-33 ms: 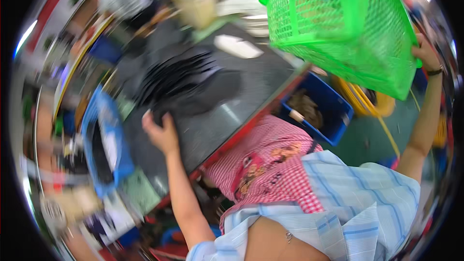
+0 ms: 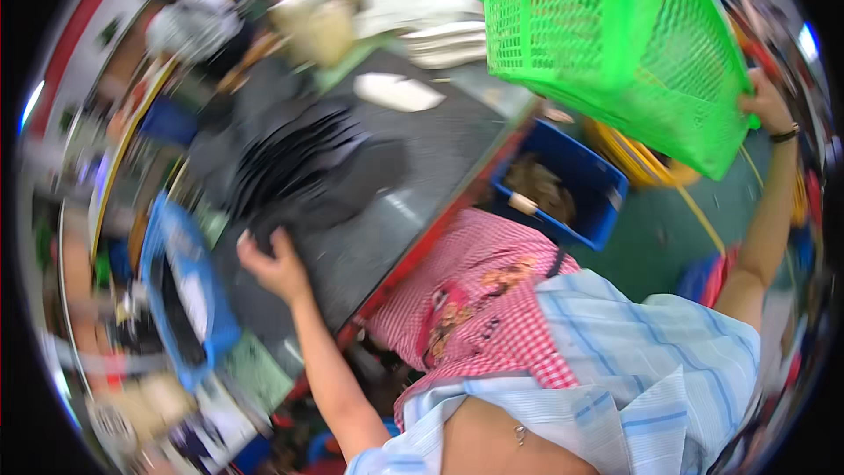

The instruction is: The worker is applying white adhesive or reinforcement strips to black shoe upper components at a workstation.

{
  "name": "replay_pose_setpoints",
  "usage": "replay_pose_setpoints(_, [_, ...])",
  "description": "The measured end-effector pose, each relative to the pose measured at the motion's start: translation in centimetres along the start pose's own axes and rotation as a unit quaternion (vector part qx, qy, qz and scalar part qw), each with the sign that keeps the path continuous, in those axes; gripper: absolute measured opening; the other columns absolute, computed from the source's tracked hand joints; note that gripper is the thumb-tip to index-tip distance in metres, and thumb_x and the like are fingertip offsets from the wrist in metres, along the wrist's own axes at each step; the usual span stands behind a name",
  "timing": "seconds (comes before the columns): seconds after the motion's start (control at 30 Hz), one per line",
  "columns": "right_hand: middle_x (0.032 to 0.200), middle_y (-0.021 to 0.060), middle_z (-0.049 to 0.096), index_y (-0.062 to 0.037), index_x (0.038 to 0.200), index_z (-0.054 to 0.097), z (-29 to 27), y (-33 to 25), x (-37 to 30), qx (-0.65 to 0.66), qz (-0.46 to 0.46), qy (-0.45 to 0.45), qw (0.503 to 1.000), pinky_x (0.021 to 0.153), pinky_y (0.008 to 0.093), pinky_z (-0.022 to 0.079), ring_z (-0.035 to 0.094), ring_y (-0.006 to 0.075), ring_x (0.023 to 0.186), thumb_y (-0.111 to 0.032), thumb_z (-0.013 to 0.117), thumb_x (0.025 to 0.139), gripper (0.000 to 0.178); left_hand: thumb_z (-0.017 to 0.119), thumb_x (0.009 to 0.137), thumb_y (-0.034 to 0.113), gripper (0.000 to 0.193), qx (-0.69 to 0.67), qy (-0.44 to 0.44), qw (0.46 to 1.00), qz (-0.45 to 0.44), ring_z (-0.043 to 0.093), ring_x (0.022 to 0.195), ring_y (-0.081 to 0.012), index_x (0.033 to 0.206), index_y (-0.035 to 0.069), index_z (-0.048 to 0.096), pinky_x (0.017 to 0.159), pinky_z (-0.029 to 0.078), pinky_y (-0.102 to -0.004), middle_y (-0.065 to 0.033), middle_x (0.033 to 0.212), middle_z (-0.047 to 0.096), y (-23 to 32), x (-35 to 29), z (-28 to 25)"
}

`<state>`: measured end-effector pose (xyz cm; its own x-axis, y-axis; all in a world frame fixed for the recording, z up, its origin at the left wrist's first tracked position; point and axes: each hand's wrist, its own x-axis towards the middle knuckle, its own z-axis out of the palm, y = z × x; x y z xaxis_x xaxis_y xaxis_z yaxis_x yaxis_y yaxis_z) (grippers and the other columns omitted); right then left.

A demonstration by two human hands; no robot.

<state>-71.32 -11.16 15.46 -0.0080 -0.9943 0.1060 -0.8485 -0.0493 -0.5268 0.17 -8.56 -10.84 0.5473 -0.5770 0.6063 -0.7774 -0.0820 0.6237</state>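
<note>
While the right hand [image 2: 767,104] is closed on the rim of the one green basket [image 2: 615,44], holding it tipped up in the air past the table's right edge, the left hand [image 2: 274,266] lies flat and open on the one stack of dark flat pieces [image 2: 303,171]. That stack sits near the table's [image 2: 440,149] left edge, fanned out away from the left hand, and the basket is well apart from it. One blue bin [image 2: 580,185] stands on the floor just under the basket.

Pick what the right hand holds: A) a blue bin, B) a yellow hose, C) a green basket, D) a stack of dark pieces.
C: the right hand grips the edge of the green basket, raised above the blue bin, while the left hand rests on the dark pieces on the table.
</note>
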Motion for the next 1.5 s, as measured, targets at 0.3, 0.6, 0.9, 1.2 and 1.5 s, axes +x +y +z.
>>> replay_pose_setpoints(0.3, [0.066, 0.0109, 0.059, -0.0017, 0.081, 0.067, 21.8, 22.6, -30.3, -0.016, 0.384, 0.153, 0.910, 0.059, 0.0351, 0.043, 0.053, 0.0178, 0.060, -0.028, 0.073, 0.076, 0.028, 0.060, 0.090, 0.020, 0.053, 0.245, -0.113, 0.906, 0.326, 0.035, 0.137, -0.0336, 0.137, 0.005, 0.040, 0.108, 0.026, -0.0562, -0.0135, 0.145, 0.041, -0.1, -1.5, 0.7])
replay_pose_setpoints(0.6, [0.130, 0.0211, 0.054, -0.0077, 0.124, 0.057, 37.9, 32.3, -29.5, -0.113, 0.540, 0.026, 0.834, 0.100, 0.0411, 0.043, 0.053, 0.0340, 0.119, -0.013, 0.066, 0.075, 0.051, 0.061, 0.083, 0.017, 0.059, 0.147, -0.219, 0.894, 0.363, 0.035, 0.136, -0.0348, 0.137, 0.007, 0.041, 0.108, 0.025, -0.0527, -0.0153, 0.142, 0.043, 3.7, -0.6, 0.6])
replay_pose_setpoints(0.9, [0.099, 0.0136, 0.065, -0.0013, 0.102, 0.063, 33.7, 5.3, 6.4, 0.165, -0.183, 0.120, 0.962, 0.080, 0.0326, 0.049, 0.064, 0.0260, 0.092, 0.003, 0.055, 0.085, 0.020, 0.059, 0.080, 0.034, 0.078, 0.228, -0.327, 0.902, 0.163, 0.028, 0.140, -0.0344, 0.148, 0.014, 0.027, 0.111, 0.016, -0.0608, -0.0111, 0.151, 0.033, 5.5, 2.0, 5.9])
replay_pose_setpoints(1.2, [0.084, 0.0181, 0.067, 0.0027, 0.097, 0.059, 44.1, -18.5, 19.8, -0.159, -0.380, -0.097, 0.906, 0.075, 0.0406, 0.054, 0.067, 0.0334, 0.081, -0.025, 0.067, 0.079, 0.034, 0.065, 0.082, 0.046, 0.080, 0.224, -0.372, 0.900, 0.044, 0.025, 0.141, -0.0375, 0.145, 0.008, 0.034, 0.110, 0.011, -0.0613, -0.0162, 0.152, 0.030, 9.6, -8.3, -0.5])
replay_pose_setpoints(1.5, [0.072, 0.0149, 0.062, -0.0042, 0.095, 0.060, 35.4, -22.9, 15.8, 0.085, -0.278, -0.137, 0.947, 0.059, 0.0372, 0.049, 0.064, 0.0303, 0.064, -0.006, 0.055, 0.076, 0.020, 0.071, 0.082, 0.035, 0.080, 0.139, -0.290, 0.947, -0.007, 0.024, 0.141, -0.0388, 0.145, 0.006, 0.031, 0.110, 0.014, -0.0603, -0.0193, 0.152, 0.027, 13.5, -7.1, 1.1])
